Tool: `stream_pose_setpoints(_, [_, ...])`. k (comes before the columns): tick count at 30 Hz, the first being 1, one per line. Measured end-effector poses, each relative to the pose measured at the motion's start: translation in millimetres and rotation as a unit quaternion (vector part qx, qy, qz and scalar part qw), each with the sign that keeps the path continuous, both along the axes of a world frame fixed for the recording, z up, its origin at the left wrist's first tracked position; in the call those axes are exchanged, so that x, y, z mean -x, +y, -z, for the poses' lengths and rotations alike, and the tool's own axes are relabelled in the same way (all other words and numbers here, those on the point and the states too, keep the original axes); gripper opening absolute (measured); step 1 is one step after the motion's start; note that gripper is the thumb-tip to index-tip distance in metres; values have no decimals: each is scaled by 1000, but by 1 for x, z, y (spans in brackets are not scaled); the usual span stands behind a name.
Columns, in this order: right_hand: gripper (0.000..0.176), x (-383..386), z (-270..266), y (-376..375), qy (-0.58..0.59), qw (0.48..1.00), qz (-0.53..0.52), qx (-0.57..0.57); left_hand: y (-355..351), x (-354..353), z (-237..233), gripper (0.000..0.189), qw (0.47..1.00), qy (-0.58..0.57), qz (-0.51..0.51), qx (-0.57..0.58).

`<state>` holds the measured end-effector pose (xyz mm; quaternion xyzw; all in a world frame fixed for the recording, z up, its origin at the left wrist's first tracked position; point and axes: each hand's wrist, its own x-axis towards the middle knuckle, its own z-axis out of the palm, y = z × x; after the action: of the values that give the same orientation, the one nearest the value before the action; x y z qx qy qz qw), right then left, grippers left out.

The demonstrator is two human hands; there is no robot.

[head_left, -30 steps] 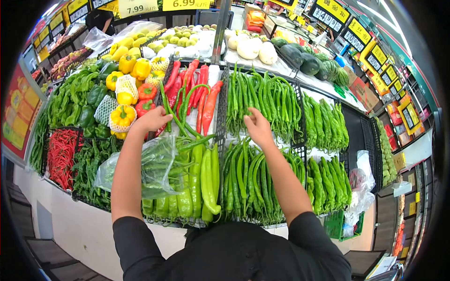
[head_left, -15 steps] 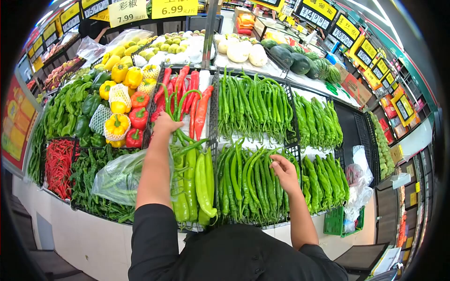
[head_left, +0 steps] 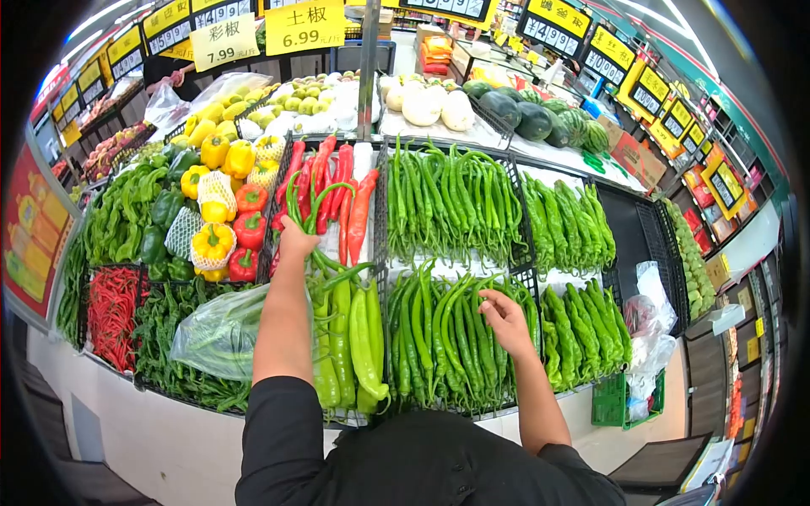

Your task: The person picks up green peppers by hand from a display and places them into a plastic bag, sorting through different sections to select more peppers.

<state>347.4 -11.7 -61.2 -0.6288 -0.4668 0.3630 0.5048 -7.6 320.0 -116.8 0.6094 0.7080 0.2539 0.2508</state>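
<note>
My left hand (head_left: pixel 298 241) is closed around a few long green peppers (head_left: pixel 314 202) at the near end of the red pepper section. Their curved ends stick out beyond my fingers, over the long red peppers (head_left: pixel 361 215). Just below that hand lie thick light-green peppers (head_left: pixel 363 337) and a clear plastic bag (head_left: pixel 221 333) with green peppers inside. Over the right part of the near row of long dark-green peppers (head_left: pixel 430 337), my right hand (head_left: pixel 504 320) hovers with its fingers loosely bent and apart, holding nothing visible.
Bell peppers (head_left: pixel 214 244) and small red chillies (head_left: pixel 111 308) fill the sections to the left. A metal post (head_left: pixel 368 76) rises behind the red peppers. Watermelons (head_left: pixel 533 121) lie at the back. A green basket (head_left: pixel 609 401) with plastic bags stands at the right.
The view has tilted slightly, so the display sits lower in the picture. My left hand keeps its grip on the green peppers, and my right hand has barely moved.
</note>
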Motion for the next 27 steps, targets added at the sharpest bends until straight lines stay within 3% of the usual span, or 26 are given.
stream_pose_setpoints(5, [26, -1, 5, -5, -3, 1000, -7, -11, 0, -1, -13, 66, 997, -34, -7, -68])
stream_pose_setpoints(8, [26, 1, 0, -10, 4, 1000, -3, -7, -1, 6, -26, 56, 983, -86, 11, -164])
stream_pose_setpoints(12, [25, 3, 0, -13, -16, 1000, -3, -7, 5, 15, -39, 53, 950, -178, 29, -256])
stream_pose_setpoints(16, [26, 7, 2, -9, -20, 1000, -11, 4, -4, 18, -52, 53, 965, -144, 72, -207])
stream_pose_setpoints(27, [28, 2, 6, -16, -31, 999, 8, 11, 34, -20, -9, 47, 984, -20, 69, -160])
